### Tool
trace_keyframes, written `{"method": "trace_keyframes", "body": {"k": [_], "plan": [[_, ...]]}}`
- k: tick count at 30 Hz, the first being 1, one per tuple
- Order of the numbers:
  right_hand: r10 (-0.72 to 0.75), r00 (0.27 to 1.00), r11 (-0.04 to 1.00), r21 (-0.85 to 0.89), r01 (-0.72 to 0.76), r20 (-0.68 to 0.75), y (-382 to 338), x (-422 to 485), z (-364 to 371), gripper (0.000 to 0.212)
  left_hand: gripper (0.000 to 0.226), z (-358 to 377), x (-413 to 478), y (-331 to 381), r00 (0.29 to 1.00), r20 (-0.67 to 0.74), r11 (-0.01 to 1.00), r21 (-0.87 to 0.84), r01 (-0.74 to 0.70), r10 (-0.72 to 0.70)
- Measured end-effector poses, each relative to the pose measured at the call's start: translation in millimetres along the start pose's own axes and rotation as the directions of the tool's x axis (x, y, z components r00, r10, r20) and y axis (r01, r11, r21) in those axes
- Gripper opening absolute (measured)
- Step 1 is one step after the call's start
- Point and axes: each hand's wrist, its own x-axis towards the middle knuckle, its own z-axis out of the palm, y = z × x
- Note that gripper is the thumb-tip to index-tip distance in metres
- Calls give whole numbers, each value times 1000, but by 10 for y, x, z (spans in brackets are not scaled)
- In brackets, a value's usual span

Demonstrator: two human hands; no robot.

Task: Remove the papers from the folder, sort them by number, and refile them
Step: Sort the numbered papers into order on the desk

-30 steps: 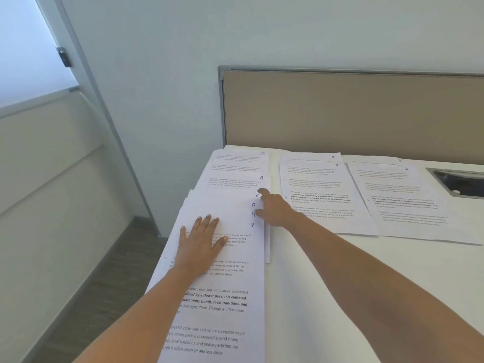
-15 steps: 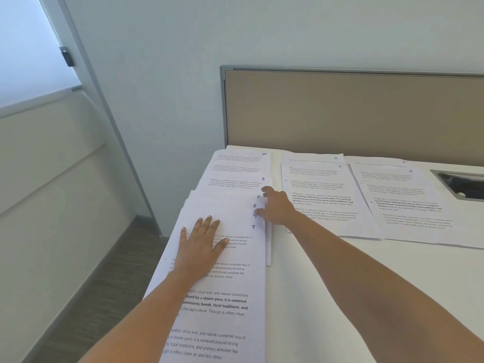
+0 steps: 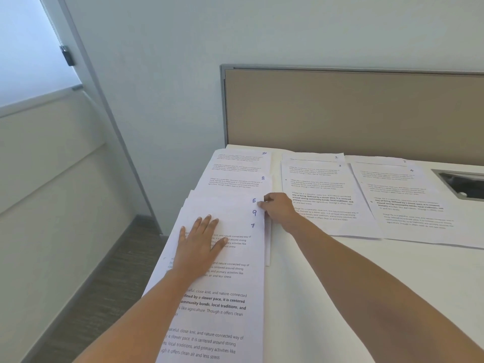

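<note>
Left grip point(image 3: 199, 239): open and flat, fingers straight and slightly spread, palm pressing down on sheet 7 point(image 3: 225, 299), fingertips aimed toward 12 o'clock.
Right grip point(image 3: 280, 209): closed in a pinch on the right-hand edge of the fanned pile point(image 3: 225, 205), thumb on top between the handwritten 6 and 9, other fingers curled at the edge. Which sheet sits in the pinch, impossible to tell.
Fanned pile: at 9 o'clock on the white surface point(image 3: 293, 323), along its left edge. Sheet 7 on top and nearest, sheet 9 point(image 3: 230, 213) showing just beyond it, sheet 6 point(image 3: 227, 200) beyond that, each stepped toward 12 o'clock.
Sheet 8 point(image 3: 235, 182): at 12 o'clock of the pile, near end tucked under it.
Sheet 10 point(image 3: 241, 159): further toward 12 o'clock, overlapped by sheet 8, near the far left corner.
Sheet 3 point(image 3: 322, 195): at 3 o'clock of the pile, lying over sheet 1 point(image 3: 311, 157), only a top strip of the latter showing.
Sheet 4 point(image 3: 408, 205): at 3 o'clock of sheet 3, over sheet 2 point(image 3: 377, 161) in the same way.
Numbers: handwritten in blue, upper right corner of each sheet.
Cable cutout point(image 3: 463, 186): dark, metal-framed, at 3 o'clock of sheet 4, just beside it.
Partition panel point(image 3: 340, 108): beige, upright along the far edge at 12 o'clock.
</note>
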Motion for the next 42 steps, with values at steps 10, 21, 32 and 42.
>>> {"method": "trace_keyframes", "body": {"k": [10, 21, 32, 42], "plan": [[104, 992, 961, 263, -81, -76, -101, 10, -322, 22, 101, 12, -5, -6, 1000, -1, 1000, -6, 0, 0], [182, 983, 905, 384, -182, 36, -65, -127, -353, 21, 60, -98, 53, 131, 1000, 15, 1000, -30, -2, 2], [207, 977, 894, 415, -169, -48, 21, -18, -266, 35, 64, -146, 352, 561, 984, 83, 983, -110, -146, 156], [151, 949, 959, 274, -72, -278, 147, 70, -595, 25, 126, 23, 341, 346, 982, 135, 992, -26, -126, 129]]}}
